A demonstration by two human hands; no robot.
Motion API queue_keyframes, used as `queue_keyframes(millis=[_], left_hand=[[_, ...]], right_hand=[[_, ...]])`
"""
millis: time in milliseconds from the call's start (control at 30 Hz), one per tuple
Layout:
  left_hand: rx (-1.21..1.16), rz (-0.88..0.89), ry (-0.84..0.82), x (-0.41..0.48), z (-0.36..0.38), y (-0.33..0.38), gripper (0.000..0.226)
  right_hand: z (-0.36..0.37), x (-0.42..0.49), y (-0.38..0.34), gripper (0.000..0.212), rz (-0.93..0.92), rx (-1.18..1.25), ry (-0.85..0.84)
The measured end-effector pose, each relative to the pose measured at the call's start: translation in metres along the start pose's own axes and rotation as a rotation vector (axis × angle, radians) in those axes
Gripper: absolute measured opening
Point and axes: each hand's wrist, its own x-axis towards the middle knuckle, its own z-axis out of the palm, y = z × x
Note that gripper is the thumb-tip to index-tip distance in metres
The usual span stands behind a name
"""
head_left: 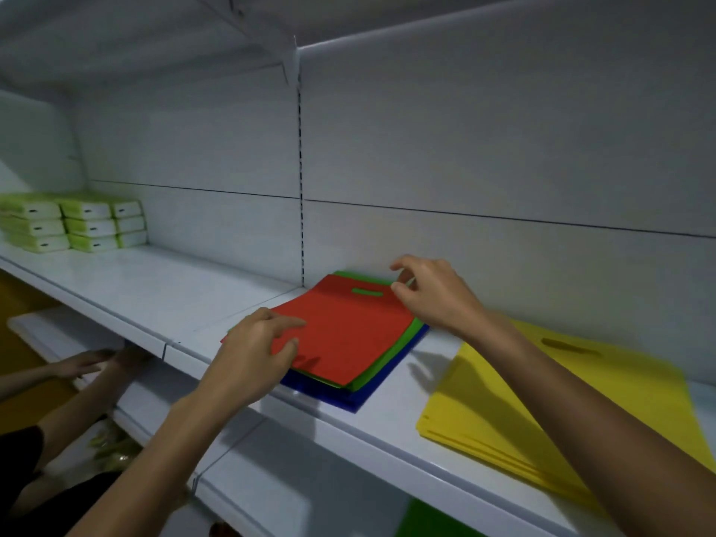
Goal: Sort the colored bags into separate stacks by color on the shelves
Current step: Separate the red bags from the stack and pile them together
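A mixed pile of flat bags lies on the white shelf [162, 288]: a red bag [348, 331] on top, green bags [403, 344] under it, blue bags [360, 397] at the bottom. My left hand [257, 354] pinches the red bag's near left corner between thumb and fingers. My right hand [434, 294] hovers with curled fingers at the red bag's far right corner, by the handle slot; whether it grips the edge is unclear. A stack of yellow bags [503, 412] lies to the right, partly hidden by my right forearm.
Green and white boxes [77, 224] are stacked at the far left of the shelf. Another person's hands [97, 362] reach into the lower shelf at left. A green patch [430, 521] shows on a lower shelf. The shelf between boxes and pile is bare.
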Motion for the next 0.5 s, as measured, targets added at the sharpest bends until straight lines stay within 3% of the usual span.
queue_keyframes(millis=[167,267,367,500], left_hand=[[-0.009,-0.037,-0.013,0.034,0.002,-0.04,0.028],[-0.008,-0.111,-0.037,0.054,0.008,-0.066,0.028],[0.028,-0.182,-0.108,0.078,0.021,-0.092,0.03],[0.041,-0.249,-0.218,0.107,0.042,-0.121,0.04]], right_hand=[[0.027,0.037,0.011,0.032,0.107,-0.088,-0.059],[0.047,0.046,0.016,0.023,0.265,-0.208,-0.224],[0.07,0.047,0.022,0.034,0.395,-0.288,-0.374],[0.098,0.04,0.019,0.055,0.521,-0.277,-0.36]])
